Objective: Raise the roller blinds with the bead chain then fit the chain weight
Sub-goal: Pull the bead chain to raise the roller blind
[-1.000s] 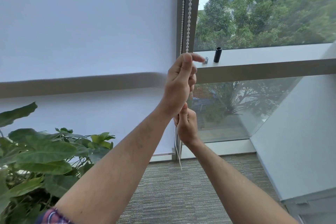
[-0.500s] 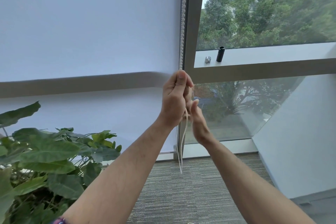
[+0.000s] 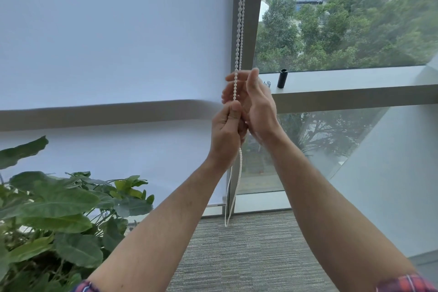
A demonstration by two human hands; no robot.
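Note:
The white roller blind (image 3: 106,31) covers the left window pane down to near the floor. Its white bead chain (image 3: 241,12) hangs along the grey window frame, and its loop (image 3: 233,197) dangles below my hands. My left hand (image 3: 225,133) pinches the chain between thumb and fingers. My right hand (image 3: 257,104) is just above and to the right, fingers spread around the chain without closing on it. A black cylindrical chain weight (image 3: 282,78) stands on the window ledge (image 3: 355,80), with a small metal piece (image 3: 267,83) beside it.
A large leafy plant (image 3: 59,216) fills the lower left. Grey carpet (image 3: 248,256) lies below. A slanted white panel (image 3: 391,161) rises on the right. Trees and buildings show through the right pane.
My left hand pulled the chain down from ledge height and holds it lower. My right hand let go below and rose, open, above the left.

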